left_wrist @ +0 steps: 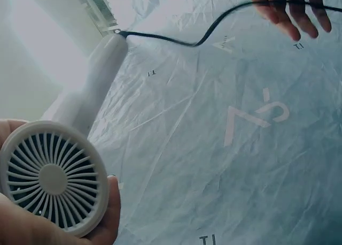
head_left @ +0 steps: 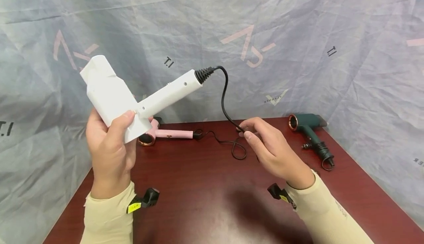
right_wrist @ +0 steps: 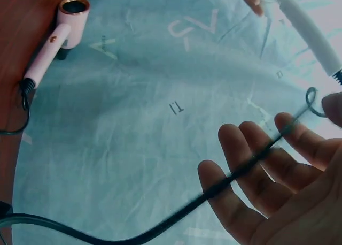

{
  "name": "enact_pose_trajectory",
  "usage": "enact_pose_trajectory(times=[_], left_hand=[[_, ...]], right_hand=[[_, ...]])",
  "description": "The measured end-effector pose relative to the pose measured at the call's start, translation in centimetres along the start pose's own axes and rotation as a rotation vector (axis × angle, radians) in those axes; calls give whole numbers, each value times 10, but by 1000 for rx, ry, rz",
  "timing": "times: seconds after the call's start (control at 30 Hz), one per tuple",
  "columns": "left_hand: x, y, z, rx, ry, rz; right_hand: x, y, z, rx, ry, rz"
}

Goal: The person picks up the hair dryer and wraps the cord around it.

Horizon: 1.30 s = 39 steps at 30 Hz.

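Observation:
A white hair dryer (head_left: pixel 112 93) is raised in my left hand (head_left: pixel 110 148), gripped round its barrel with the thumb near the handle joint. Its handle slants up to the right, and the round slotted grille (left_wrist: pixel 53 179) faces the left wrist camera. From the handle's end a black power cord (head_left: pixel 224 96) arcs down to my right hand (head_left: pixel 271 150), held above the table. There the cord lies across the inner side of the relaxed, slightly bent fingers (right_wrist: pixel 256 175). The thumb (right_wrist: pixel 332 108) stands apart from the index fingertip, close beside a small loop in the cord.
A pink hair dryer (head_left: pixel 173 134) lies at the back of the dark red table (head_left: pixel 198 192), its cord looped on the tabletop. At the back right lies a dark green hair dryer (head_left: pixel 309 131) with its cord wound round the handle. A grey printed sheet (head_left: pixel 198 27) hangs behind.

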<state>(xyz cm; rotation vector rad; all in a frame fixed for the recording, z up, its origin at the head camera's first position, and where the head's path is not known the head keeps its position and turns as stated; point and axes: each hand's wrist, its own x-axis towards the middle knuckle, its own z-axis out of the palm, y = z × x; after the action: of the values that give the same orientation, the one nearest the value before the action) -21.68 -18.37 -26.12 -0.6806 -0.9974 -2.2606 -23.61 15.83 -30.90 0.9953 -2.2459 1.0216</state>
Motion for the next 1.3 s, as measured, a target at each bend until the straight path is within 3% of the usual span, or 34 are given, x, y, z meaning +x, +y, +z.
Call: enact_pose_trajectory(times=[0.2,0.37,0.5,0.67,0.8,1.03,1.3], left_hand=[[2,-3,5,65,87,142],[-1,-6,12,86,102,213],[-4,-8,17,202,97,260],[-8,-5,23,388,69,308],[-11,-6,24,489,34,303],[-13,-17,12,569,-51,246],[-14,-26,1,790,-258,138]], right_hand=[[-1,-9,12,11,-49,-13],[-6,-20,18,28,-140,1],[-8,-29,19,-54,-156,-36],[-11,-37,17,-150,-114,-138],[-12,-43,13,-152,-41,-250],[-8,-48,2,-84,90,-430],[-3,-50,-8,19,204,-509]])
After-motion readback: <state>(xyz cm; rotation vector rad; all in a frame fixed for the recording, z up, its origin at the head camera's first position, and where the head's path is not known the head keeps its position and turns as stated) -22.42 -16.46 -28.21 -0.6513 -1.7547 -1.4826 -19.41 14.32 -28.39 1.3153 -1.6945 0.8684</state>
